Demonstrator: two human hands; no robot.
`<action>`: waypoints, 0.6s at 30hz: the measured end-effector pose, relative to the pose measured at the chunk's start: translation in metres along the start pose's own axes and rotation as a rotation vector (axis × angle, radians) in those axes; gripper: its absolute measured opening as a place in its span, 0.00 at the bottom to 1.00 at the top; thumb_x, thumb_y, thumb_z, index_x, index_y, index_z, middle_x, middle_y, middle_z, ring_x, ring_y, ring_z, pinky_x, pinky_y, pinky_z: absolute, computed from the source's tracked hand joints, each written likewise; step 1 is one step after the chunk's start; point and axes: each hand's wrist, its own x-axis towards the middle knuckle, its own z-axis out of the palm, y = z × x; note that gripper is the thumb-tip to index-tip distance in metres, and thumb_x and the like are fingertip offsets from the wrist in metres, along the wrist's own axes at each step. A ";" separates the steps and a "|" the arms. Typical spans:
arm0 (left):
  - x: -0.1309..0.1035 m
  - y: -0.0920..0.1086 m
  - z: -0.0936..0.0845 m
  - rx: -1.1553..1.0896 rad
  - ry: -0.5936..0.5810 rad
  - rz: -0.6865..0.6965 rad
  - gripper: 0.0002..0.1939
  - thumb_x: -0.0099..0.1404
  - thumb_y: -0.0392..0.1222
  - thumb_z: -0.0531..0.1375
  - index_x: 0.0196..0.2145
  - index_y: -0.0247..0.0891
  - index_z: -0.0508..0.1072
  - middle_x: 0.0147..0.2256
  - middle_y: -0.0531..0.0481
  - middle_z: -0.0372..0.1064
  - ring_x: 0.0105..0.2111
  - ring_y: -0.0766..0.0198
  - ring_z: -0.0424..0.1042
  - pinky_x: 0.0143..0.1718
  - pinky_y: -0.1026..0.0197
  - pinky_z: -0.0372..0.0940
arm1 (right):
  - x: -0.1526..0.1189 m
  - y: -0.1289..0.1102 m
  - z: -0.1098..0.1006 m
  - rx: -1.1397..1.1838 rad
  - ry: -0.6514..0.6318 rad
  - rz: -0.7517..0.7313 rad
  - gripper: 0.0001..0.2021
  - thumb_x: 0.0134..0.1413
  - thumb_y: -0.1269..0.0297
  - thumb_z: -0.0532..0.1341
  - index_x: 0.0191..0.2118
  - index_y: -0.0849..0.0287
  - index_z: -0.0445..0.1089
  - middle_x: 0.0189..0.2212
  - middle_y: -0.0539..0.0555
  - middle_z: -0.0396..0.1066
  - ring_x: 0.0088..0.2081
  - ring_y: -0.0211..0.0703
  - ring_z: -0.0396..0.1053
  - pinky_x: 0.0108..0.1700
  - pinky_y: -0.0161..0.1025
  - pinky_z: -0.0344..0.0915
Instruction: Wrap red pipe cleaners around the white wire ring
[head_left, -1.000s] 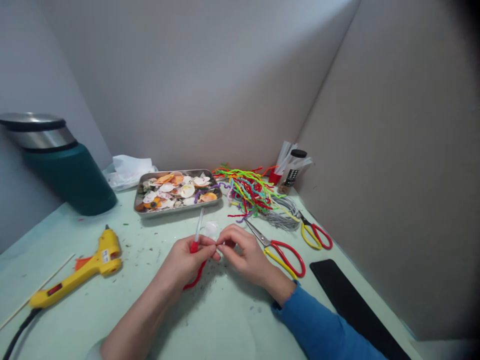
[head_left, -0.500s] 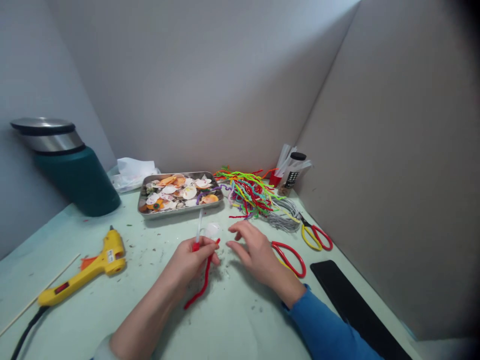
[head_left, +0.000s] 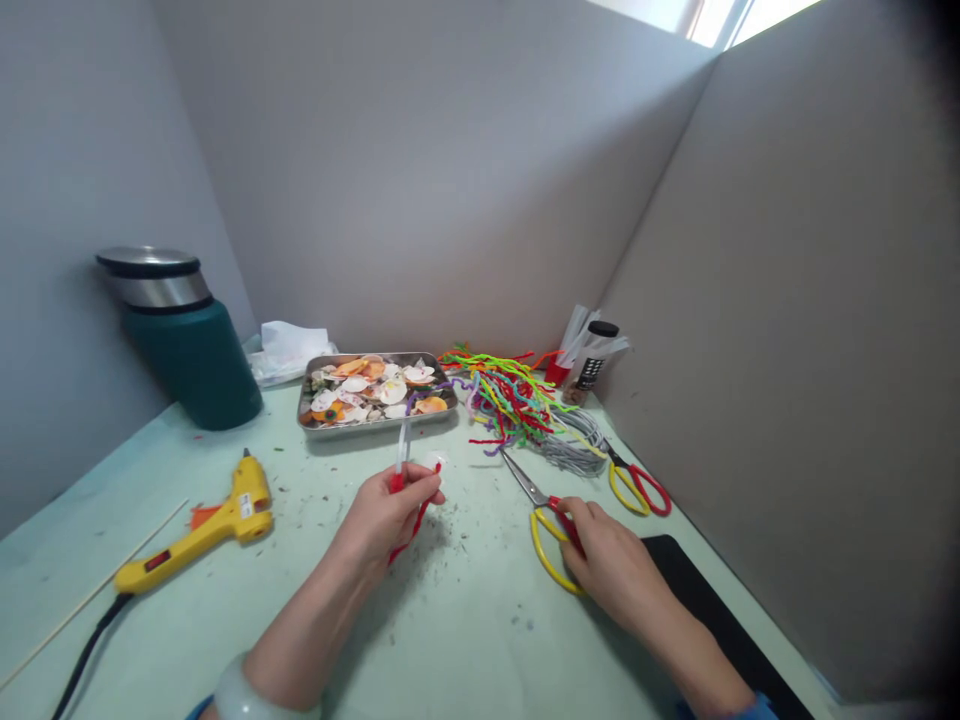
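Observation:
In the middle of the table, my left hand (head_left: 386, 515) is closed in a pinch. A red pipe cleaner (head_left: 409, 542) is held in its fingers, one tip poking above them and the tail hanging below. The same hand holds a translucent stick (head_left: 404, 442) upright, with red at its lower end. A clear piece (head_left: 437, 460) shows just beyond the fingertips. On the right, my right hand (head_left: 611, 560) has its fingers round the red handle of scissors (head_left: 534, 492) with red and yellow loops. Their blades point away to the left, toward the pipe cleaner pile.
Behind are a metal tray (head_left: 352, 432) of shells, a pile of colourful pipe cleaners (head_left: 517, 400), grey wire (head_left: 574, 455) and a jar (head_left: 590, 365). Second scissors (head_left: 637, 488) lie right, near a black strip (head_left: 720, 610). A glue gun (head_left: 202, 530) and green bottle (head_left: 191, 355) stand left.
My right hand has moved right and toward me, from near the left hand onto the scissors. The left hand keeps its hold on the pipe cleaner and stick. The view has shifted slightly.

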 end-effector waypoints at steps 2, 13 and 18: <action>0.001 0.001 -0.001 -0.029 0.010 0.009 0.15 0.49 0.45 0.66 0.29 0.33 0.67 0.19 0.54 0.68 0.10 0.81 0.45 0.11 0.70 0.36 | 0.005 -0.002 -0.002 0.253 -0.065 0.040 0.12 0.48 0.70 0.56 0.42 0.58 0.64 0.29 0.52 0.66 0.30 0.43 0.66 0.31 0.37 0.58; 0.004 0.004 -0.005 -0.075 0.032 0.002 0.16 0.49 0.46 0.66 0.32 0.31 0.70 0.17 0.56 0.65 0.10 0.79 0.43 0.12 0.69 0.35 | 0.014 -0.052 -0.011 1.257 -0.469 -0.023 0.26 0.46 0.56 0.65 0.52 0.54 0.61 0.25 0.45 0.59 0.16 0.26 0.50 0.16 0.27 0.48; 0.006 0.003 -0.007 0.033 0.204 0.134 0.17 0.46 0.46 0.67 0.32 0.32 0.73 0.24 0.49 0.72 0.12 0.78 0.49 0.14 0.69 0.40 | 0.025 -0.063 0.012 1.080 -0.178 -0.202 0.24 0.51 0.66 0.59 0.55 0.55 0.59 0.36 0.52 0.65 0.28 0.35 0.63 0.28 0.32 0.61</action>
